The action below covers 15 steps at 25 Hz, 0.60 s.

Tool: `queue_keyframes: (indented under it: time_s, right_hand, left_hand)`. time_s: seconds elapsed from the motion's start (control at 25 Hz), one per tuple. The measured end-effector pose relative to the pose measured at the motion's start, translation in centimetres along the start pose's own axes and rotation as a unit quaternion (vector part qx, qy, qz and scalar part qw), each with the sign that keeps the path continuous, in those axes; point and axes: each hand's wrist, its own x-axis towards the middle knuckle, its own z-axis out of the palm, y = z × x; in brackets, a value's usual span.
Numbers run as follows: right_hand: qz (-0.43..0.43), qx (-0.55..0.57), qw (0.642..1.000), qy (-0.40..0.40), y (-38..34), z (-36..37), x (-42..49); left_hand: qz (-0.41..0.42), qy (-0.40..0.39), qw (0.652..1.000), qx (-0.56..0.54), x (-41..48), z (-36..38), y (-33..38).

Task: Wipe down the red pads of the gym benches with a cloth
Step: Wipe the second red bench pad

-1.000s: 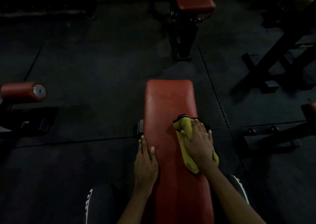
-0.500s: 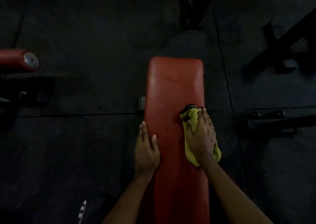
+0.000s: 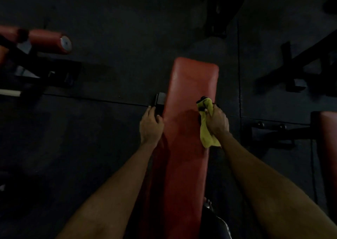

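A long red bench pad (image 3: 189,85) runs away from me down the middle of the head view. My right hand (image 3: 217,122) grips a bunched yellow cloth (image 3: 207,136) at the pad's right edge, fingers curled round it. The cloth hangs over that edge, and its far tip lies on a small dark object. My left hand (image 3: 151,124) rests on the pad's left edge with fingers curled over the side, near a black frame bracket (image 3: 160,100).
A red roller pad (image 3: 49,41) with a metal end cap sits on a black frame at the left. Another red pad (image 3: 326,147) shows at the right edge. Dark machine frames (image 3: 299,71) stand at the back right on the black rubber floor.
My right hand has gone from lying flat on the cloth to gripping it at the pad's right edge. My left hand has slid off the top onto the left side. The view has tilted further down.
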Motion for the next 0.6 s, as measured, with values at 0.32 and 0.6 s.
queue_keyframes:
  time_s: [0.32,0.6]
  right_hand:
    - [-0.15,-0.003,0.98,-0.129,-15.2,-6.8,-9.6]
    - [-0.329,-0.077,0.924,-0.18,-34.3,-6.7,-17.3]
  left_hand:
    - [-0.115,0.08,0.986,-0.095,-10.7,-23.9,-2.8]
    - [-0.208,0.253,0.934,-0.14,-22.8,-40.6,-9.8]
